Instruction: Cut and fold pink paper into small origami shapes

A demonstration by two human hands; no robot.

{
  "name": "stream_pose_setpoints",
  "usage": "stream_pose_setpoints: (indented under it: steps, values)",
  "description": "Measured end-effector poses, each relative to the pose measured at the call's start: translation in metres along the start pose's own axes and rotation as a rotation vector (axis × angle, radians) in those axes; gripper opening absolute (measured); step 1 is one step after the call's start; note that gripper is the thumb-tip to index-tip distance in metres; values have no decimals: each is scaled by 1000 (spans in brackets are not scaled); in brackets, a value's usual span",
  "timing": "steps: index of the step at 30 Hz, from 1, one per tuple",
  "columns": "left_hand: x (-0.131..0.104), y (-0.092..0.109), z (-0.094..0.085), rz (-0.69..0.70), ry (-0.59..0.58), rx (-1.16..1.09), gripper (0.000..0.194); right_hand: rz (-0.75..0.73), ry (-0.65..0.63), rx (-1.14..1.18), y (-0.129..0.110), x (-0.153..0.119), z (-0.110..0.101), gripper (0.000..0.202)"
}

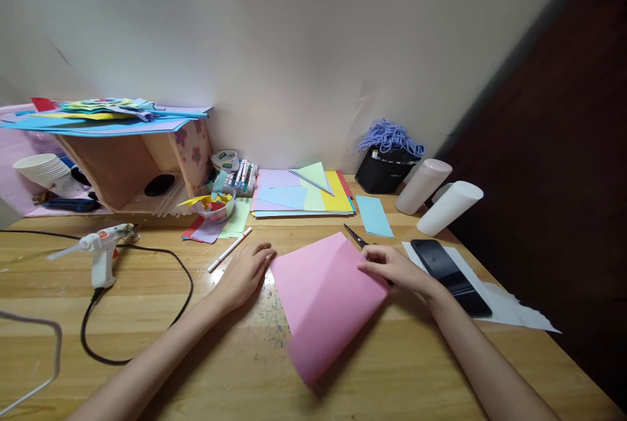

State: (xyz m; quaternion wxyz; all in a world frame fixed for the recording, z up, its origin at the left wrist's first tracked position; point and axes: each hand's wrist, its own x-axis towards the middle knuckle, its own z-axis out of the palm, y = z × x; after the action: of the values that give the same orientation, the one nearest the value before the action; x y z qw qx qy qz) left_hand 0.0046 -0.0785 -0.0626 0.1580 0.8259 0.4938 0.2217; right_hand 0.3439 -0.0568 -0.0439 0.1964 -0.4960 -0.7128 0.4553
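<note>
A sheet of pink paper (328, 303) stands bent over the table in front of me, with a soft ridge running across it and its near end curled up. My right hand (389, 267) pinches the paper's right side between thumb and fingers. At the opposite side, my left hand (247, 271) rests low on the table with its fingertips at the paper's left corner. A pair of scissors (354, 235) lies just behind the paper, its handles partly hidden by my right hand. To the left of the paper is a white marker (229, 250).
A glue gun (102, 254) with its looping cord stands left. Behind are a pink box (193, 153), a tub of paper scraps (218, 205), stacked coloured sheets (274, 189) and a black pouch (382, 173). On the right are white rolls (448, 209) and a phone (450, 277).
</note>
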Motion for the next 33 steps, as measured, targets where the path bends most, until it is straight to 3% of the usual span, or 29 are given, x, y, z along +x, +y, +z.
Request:
stream_pose_setpoints:
  steps: [6,11,17,22,26,29,31,33]
  values:
    - [23,10,2,-309,35,-351,49,21,150,-293,14,13,14,26]
    - [51,25,11,-275,-151,-236,51,67,213,-423,15,14,19,22]
    - [64,32,28,-242,-223,-134,55,111,275,-480,13,17,24,20]
    - [64,35,31,-277,-288,-138,39,109,290,-465,9,17,28,20]
    - [60,35,31,-234,-271,-175,34,108,360,-365,10,17,28,20]
    - [53,31,29,-250,-170,-259,34,58,589,-229,15,21,28,26]
    - [48,29,27,-286,-86,-343,34,74,771,-56,15,23,31,43]
    - [43,28,26,-334,6,-456,35,146,772,247,9,25,39,53]
